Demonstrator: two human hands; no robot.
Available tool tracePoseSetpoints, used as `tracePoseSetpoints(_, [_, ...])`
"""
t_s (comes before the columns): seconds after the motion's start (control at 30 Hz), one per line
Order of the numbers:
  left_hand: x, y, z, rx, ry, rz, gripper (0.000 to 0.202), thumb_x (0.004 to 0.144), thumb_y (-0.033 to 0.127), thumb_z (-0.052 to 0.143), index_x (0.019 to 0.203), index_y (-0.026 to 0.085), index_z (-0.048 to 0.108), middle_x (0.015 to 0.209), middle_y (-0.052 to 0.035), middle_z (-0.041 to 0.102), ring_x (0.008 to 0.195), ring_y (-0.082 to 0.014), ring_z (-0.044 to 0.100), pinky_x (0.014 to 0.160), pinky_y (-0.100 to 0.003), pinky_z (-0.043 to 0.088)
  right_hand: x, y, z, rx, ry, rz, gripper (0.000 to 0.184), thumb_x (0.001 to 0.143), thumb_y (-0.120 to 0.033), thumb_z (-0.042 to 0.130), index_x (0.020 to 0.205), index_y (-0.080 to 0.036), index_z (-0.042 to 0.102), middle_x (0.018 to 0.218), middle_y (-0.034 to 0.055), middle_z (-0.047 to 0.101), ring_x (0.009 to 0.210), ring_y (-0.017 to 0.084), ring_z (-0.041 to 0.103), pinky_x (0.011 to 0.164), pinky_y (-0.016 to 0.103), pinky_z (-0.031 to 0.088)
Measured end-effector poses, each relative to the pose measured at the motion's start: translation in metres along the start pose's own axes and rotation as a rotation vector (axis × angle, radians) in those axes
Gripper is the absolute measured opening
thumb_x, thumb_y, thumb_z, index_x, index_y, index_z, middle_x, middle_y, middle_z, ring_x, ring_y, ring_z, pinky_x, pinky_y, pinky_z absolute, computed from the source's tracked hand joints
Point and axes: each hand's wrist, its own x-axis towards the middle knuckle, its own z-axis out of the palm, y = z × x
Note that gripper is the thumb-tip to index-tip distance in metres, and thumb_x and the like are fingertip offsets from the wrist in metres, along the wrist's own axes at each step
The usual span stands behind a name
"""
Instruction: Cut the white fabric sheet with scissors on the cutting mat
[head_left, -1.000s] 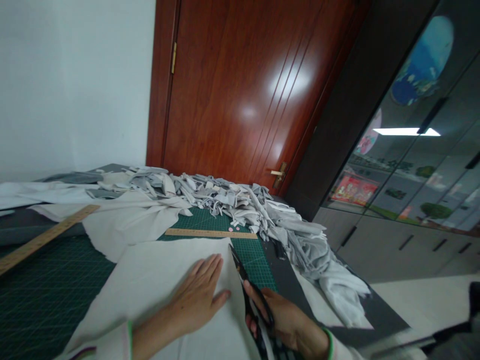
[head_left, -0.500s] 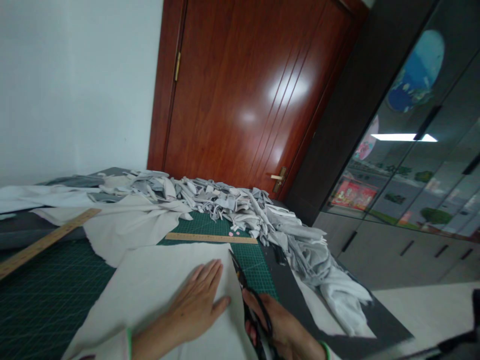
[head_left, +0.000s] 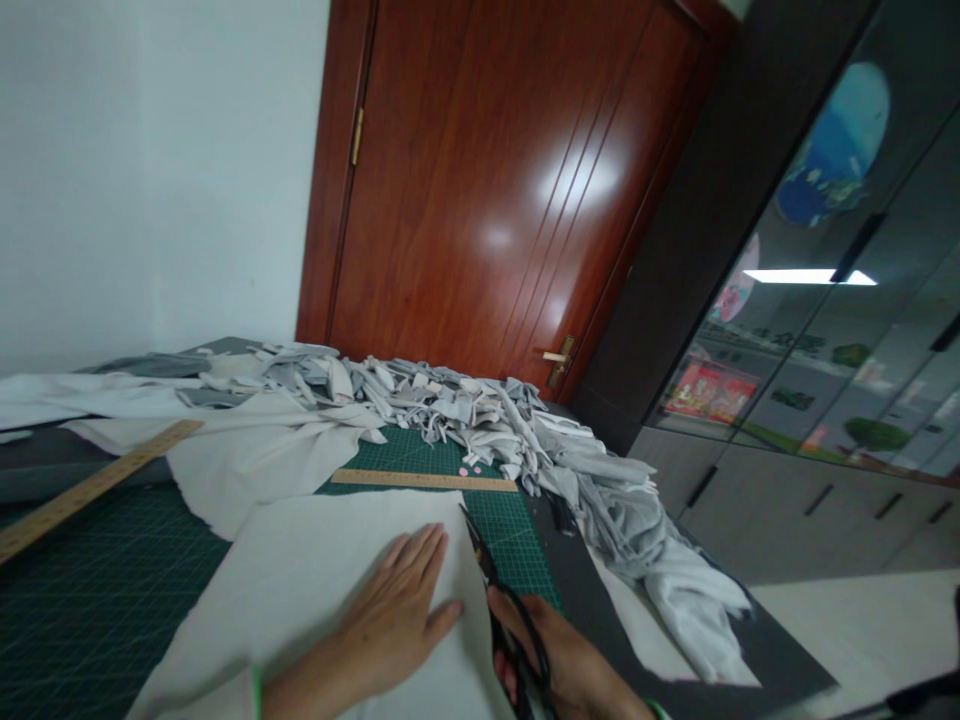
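Since a second ago little has moved: the view has tipped slightly, and the right hand (head_left: 559, 655) with the black scissors (head_left: 499, 590) sits in almost the same spot along the right edge of the pale cloth sheet (head_left: 315, 570). The left hand (head_left: 397, 615) still lies flat on the sheet, fingers spread toward 12 o'clock, gripping nothing. The right hand's grip is closed through the scissor loops, with the blade tips pointing to 11 o'clock just short of the sheet's far corner; whether the blades are parted I cannot tell.

The sheet lies on the green cutting mat (head_left: 97, 590) on the bench, with a short wooden ruler (head_left: 424, 480) just beyond its far edge at 12 o'clock, a longer wooden ruler (head_left: 90, 487) at 9 o'clock, and a heap of grey cloth strips (head_left: 517, 420) from 12 round to 2 o'clock.

To cut well here, I judge the flat palm should hold the cloth taut close to the blades, fingertips clear of the cut line.
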Motion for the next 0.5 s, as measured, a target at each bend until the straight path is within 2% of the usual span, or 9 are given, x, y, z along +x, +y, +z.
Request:
tracePoseSetpoints(0.1, [-0.001,0.000,0.000,0.010,0.017,0.000,0.073,0.095,0.064,0.028,0.144,0.012,0.043,0.150,-0.0161,0.039,0.138,-0.0310,0.038,0.113,-0.047,0.029,0.002,0.003,-0.001,-0.030,-0.006,-0.019,0.073,0.054,-0.091,0.053,0.057,-0.018,0.054,0.043,-0.0041,0.049,0.037,0.006,0.041,0.040,0.020,0.030])
tracePoseSetpoints(0.27, [-0.002,-0.001,0.003,0.024,0.015,0.013,0.073,0.096,0.062,0.028,0.143,0.009,0.042,0.149,-0.0180,0.036,0.138,-0.0325,0.038,0.112,-0.049,0.033,0.002,0.004,-0.001,-0.059,0.024,0.025,0.076,0.048,-0.094,0.052,0.065,-0.020,0.052,0.042,-0.0046,0.050,0.037,0.008,0.043,0.040,0.021,0.031])
tracePoseSetpoints(0.4, [-0.005,-0.006,0.010,0.037,0.105,0.042,0.068,0.096,0.061,0.031,0.145,0.015,0.040,0.149,-0.0152,0.039,0.136,-0.0318,0.040,0.112,-0.048,0.033,-0.006,-0.006,-0.003,-0.043,0.020,0.056,0.077,0.047,-0.093,0.055,0.070,-0.019,0.056,0.048,-0.0048,0.053,0.043,0.008,0.046,0.046,0.021,0.036])
tracePoseSetpoints(0.5, [-0.005,-0.008,0.014,0.039,0.105,0.049,0.068,0.096,0.060,0.031,0.147,0.016,0.038,0.150,-0.0150,0.037,0.137,-0.0314,0.040,0.112,-0.047,0.033,-0.008,-0.010,-0.006,-0.085,0.030,0.065,0.080,0.043,-0.094,0.054,0.071,-0.018,0.057,0.049,-0.0046,0.054,0.044,0.008,0.048,0.047,0.022,0.038])
